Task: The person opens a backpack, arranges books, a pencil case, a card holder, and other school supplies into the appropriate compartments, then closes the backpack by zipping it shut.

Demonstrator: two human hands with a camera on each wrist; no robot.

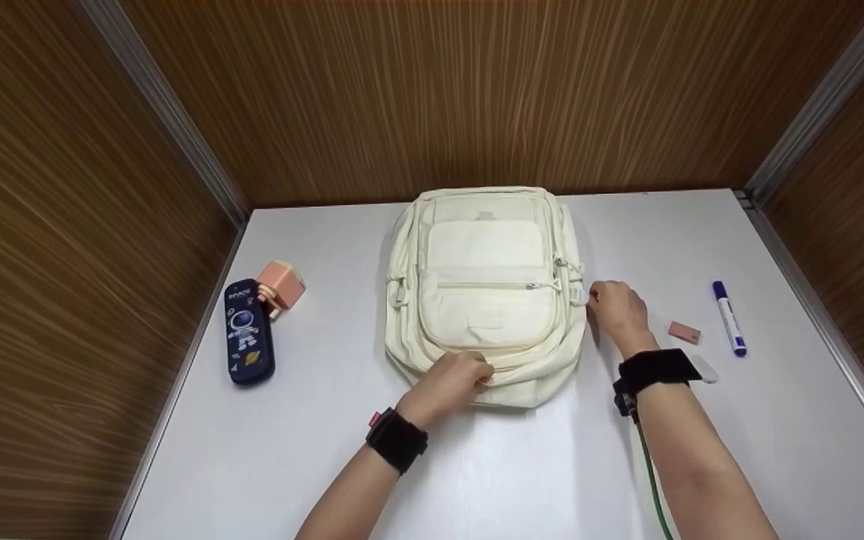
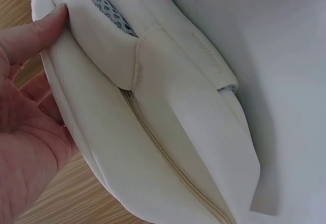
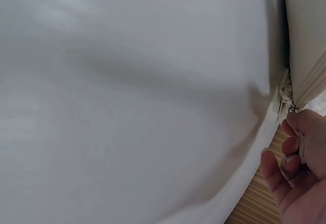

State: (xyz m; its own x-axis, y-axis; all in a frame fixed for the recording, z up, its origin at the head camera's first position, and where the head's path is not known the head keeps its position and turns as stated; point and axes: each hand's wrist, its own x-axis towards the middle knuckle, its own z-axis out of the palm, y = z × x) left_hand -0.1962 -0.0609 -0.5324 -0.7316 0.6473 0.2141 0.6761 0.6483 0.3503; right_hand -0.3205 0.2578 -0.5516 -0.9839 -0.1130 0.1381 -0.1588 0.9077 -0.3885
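Observation:
A cream backpack [image 1: 488, 247] lies on its back on the white table, front pockets facing up. At its lower edge my left hand [image 1: 451, 382] holds the fabric; in the left wrist view the thumb [image 2: 43, 30] presses one side and the fingers go behind the other. A beige zipper [image 2: 168, 158] runs along that part of the bag. Beside the bag's right edge, my right hand [image 1: 619, 311] has curled fingers. Its fingertips pinch a zipper pull [image 3: 301, 145] at the bag's side, as the right wrist view shows.
On the left, a dark blue pencil case [image 1: 248, 337] with an astronaut print touches a pink-and-cream block-shaped object [image 1: 282, 283]. A pink eraser-like piece [image 1: 685, 332] and a blue-capped marker [image 1: 730, 319] lie right of my right hand. A whitish object [image 1: 706, 369] shows partly behind the wrist strap. Wood-grain panels [image 1: 477, 97] enclose the table.

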